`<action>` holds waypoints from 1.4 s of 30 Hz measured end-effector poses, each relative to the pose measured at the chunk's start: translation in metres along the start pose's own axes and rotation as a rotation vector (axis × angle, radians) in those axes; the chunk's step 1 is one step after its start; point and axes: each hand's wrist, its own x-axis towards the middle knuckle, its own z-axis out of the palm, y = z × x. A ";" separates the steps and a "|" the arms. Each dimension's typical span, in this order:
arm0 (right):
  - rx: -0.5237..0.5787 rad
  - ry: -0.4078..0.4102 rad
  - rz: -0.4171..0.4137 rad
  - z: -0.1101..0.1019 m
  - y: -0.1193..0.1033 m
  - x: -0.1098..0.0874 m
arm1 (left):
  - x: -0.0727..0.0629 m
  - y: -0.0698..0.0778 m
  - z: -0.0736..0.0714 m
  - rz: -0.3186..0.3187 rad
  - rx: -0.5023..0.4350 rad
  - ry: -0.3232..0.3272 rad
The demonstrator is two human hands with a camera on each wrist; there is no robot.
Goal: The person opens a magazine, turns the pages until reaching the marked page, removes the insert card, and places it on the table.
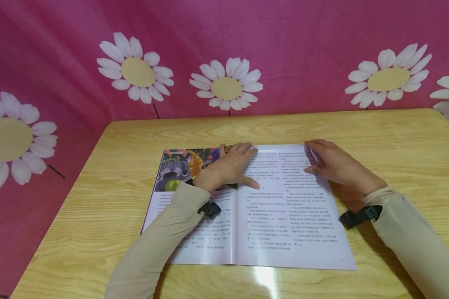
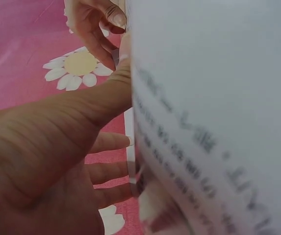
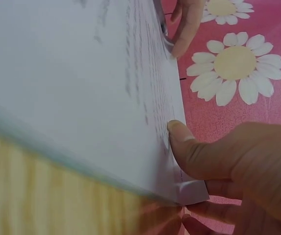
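Magenta cloth (image 1: 288,54) printed with white daisies (image 1: 226,88) backs the head view, beyond a wood-grain bench (image 1: 119,166). On the bench's middle lies an illustrated magazine (image 1: 243,232), open, its colour illustration (image 1: 172,168) at ten o'clock and columns of print filling the right-hand page (image 1: 273,216). Cream sleeves (image 1: 168,224) and black wrist straps (image 1: 370,213) show on both arms. Just short of twelve o'clock, the left hand (image 1: 224,168) lies across the gutter with fingers spread, its thumb over the right-hand page. At two o'clock the right hand (image 1: 340,166) pinches the page's outer upper corner. The hands are apart.

From the left wrist, the thumb (image 2: 106,98) extends to the paper's edge, while straight fingers (image 2: 108,169) reach that edge around seven o'clock. The right hand appears at eleven o'clock.

Through the right wrist camera, the thumb (image 3: 194,156) presses the printed face near four o'clock, with fingers behind the corner (image 3: 193,193); the left hand shows at one o'clock.

The step in hand looks like page handling. Turning a leaf would call for separating one sheet at that corner while the left hand steadies the gutter; how many sheets are pinched, I cannot tell.
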 end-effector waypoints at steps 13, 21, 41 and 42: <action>0.057 -0.023 0.035 -0.001 0.001 -0.001 | -0.004 0.003 0.001 -0.018 -0.049 0.001; 0.056 -0.044 0.041 0.000 0.003 -0.002 | -0.003 0.003 0.002 -0.015 -0.032 0.005; 0.037 -0.023 0.028 -0.001 0.005 -0.008 | 0.000 -0.006 0.006 0.082 -0.094 0.001; 0.036 -0.022 0.025 -0.001 0.005 -0.008 | -0.001 -0.007 0.006 0.086 -0.093 0.006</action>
